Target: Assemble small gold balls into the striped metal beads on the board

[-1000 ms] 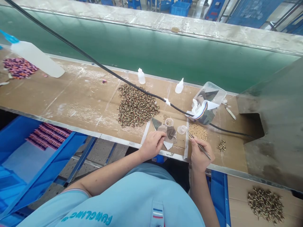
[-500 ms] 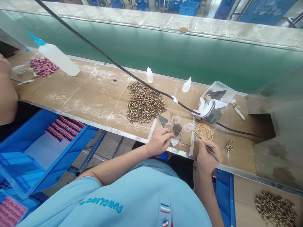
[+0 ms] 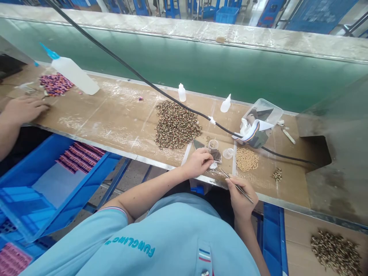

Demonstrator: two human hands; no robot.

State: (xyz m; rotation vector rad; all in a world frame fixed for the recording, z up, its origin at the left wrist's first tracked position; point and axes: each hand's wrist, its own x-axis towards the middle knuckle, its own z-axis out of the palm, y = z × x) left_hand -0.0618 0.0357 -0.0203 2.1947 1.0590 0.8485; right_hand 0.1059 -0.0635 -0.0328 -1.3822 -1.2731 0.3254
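My right hand [image 3: 242, 196] pinches tweezers [image 3: 237, 186] in its fingers; their long axis slants forward-left, tips near my left hand [image 3: 198, 163], the nearer to the dark cloth [image 3: 216, 155]; its fingers bunch narrow, holding what I cannot tell; both forearms reach forward over the surface [image 3: 120, 122]; pale beads [image 3: 246, 159] lie beyond the tweezers.

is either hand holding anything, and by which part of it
The right hand holds metal tweezers around mid-length, leaving the tips free. Whether the left hand, at the dark cloth, grips anything cannot be told.
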